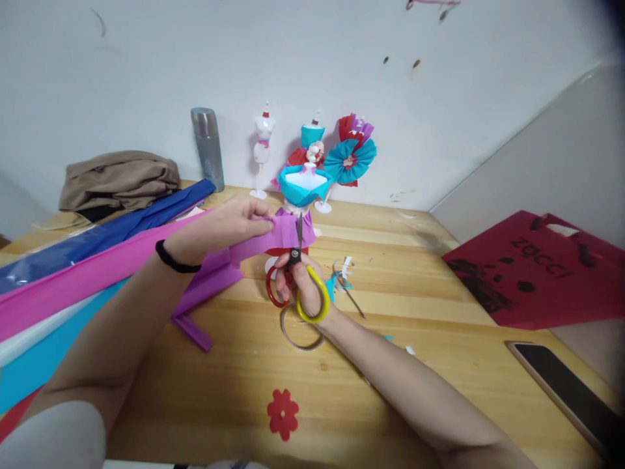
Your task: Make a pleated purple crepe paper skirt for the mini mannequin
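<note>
My left hand (pixel 239 221) pinches a strip of purple crepe paper (pixel 283 232) between thumb and fingers. The strip's free end reaches in front of a small mannequin wrapped in turquoise paper (pixel 303 187). Folded lengths of the same strip lie on the table below my left wrist. My right hand (pixel 303 286) grips a pair of scissors (pixel 295 255) with one red and one yellow handle loop. Its dark blades point away from me, at the purple strip. Whether the blades are closed on the paper is hard to tell.
Rolls of coloured paper (pixel 97 267) lie along the left. A flask (pixel 208 150), a brown cloth (pixel 120 182) and more small mannequins (pixel 262 140) stand at the back. A red paper flower (pixel 282 415) lies in front. A phone (pixel 561 391) and a red bag (pixel 537 273) are at right.
</note>
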`<state>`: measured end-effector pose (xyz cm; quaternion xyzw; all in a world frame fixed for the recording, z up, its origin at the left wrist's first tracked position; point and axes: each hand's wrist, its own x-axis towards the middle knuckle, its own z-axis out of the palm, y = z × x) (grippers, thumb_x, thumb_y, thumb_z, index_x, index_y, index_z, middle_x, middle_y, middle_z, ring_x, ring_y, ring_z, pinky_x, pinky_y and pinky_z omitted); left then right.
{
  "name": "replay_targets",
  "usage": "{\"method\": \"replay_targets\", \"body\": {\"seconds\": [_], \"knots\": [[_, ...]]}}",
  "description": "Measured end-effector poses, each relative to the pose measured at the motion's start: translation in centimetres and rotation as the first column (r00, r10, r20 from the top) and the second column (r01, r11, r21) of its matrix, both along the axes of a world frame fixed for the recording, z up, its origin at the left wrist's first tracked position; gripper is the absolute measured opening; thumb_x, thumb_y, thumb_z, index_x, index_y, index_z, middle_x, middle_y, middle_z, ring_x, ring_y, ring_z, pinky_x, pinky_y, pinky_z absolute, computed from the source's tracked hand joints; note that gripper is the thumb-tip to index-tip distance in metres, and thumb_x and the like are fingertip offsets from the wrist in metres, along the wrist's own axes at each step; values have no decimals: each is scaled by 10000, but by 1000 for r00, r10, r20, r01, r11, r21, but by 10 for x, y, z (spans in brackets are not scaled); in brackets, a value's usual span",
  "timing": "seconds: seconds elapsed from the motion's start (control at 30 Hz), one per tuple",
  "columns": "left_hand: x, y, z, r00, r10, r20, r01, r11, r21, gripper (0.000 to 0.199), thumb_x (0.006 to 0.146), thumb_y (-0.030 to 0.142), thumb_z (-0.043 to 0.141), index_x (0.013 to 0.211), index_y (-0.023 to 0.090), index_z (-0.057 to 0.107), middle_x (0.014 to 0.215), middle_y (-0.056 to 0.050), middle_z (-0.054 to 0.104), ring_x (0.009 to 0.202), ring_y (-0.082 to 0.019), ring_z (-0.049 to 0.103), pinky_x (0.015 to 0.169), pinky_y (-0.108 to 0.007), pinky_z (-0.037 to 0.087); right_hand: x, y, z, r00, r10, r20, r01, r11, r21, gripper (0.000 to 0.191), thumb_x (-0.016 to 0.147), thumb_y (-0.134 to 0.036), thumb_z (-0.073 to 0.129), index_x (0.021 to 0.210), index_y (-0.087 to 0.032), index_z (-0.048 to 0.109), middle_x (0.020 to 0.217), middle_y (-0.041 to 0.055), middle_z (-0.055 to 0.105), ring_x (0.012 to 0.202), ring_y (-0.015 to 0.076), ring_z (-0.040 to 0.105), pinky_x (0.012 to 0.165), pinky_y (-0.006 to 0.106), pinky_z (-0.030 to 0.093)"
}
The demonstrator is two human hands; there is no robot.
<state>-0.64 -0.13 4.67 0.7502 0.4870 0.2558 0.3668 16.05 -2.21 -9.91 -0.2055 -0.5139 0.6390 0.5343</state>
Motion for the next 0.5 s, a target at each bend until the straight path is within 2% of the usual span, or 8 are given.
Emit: {"method": "replay_targets", "body": {"seconds": [0.27,0.5], "knots": [[0,-1,2,999,28,-16,-28,1000,13,160,798,263,577,689,156,624,597,35,471,553,-97,380,524,-243,252,1,-1,3,998,-24,53,25,1000,-11,549,832,-740,638,884,-195,596,475,-74,526,352,68,398,356,193,315],[0,0,1,999,37,-22,-37,999,0,166,808,258,575,690,149,617,603,33,474,563,-94,375,527,-233,257,-2,-2,-3,1000,-22,-2,21,998,-51,534,821,-726,665,874,-199,598,472,-80,523,319,58,361,317,181,296]]}}
